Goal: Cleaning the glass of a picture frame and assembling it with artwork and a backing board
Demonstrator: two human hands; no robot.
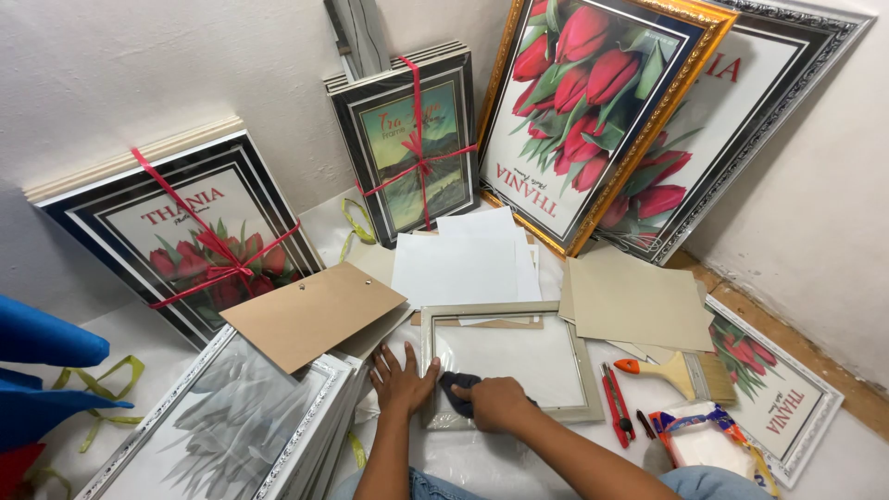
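The grey frame [505, 361] lies flat, long side left to right. The left hand [401, 380] presses flat on its edge, fingers spread; the right hand [495, 403] grips a dark cloth [456, 387]. A red cutter [615, 400] lies past the right fingers.

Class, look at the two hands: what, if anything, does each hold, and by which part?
The right hand presses a bunched dark cloth onto the frame, gripping its rear end. The left hand holds nothing; it rests flat on the frame's left edge.

We see an evenly lit room, soft diffuse light, no hard shadows. Faint shade sits under the brown backing board [310, 313] at 9 o'clock and beneath our hands. Mild glare on the glass of the silver frames [222, 421] at 7 o'clock, w/ pale reflections washing out the print. Wide-angle lens bends edges: frames at 1–2 o'clock lean outward. Focus sharp centre; blue cloth [46, 370] at 8 o'clock is soft.
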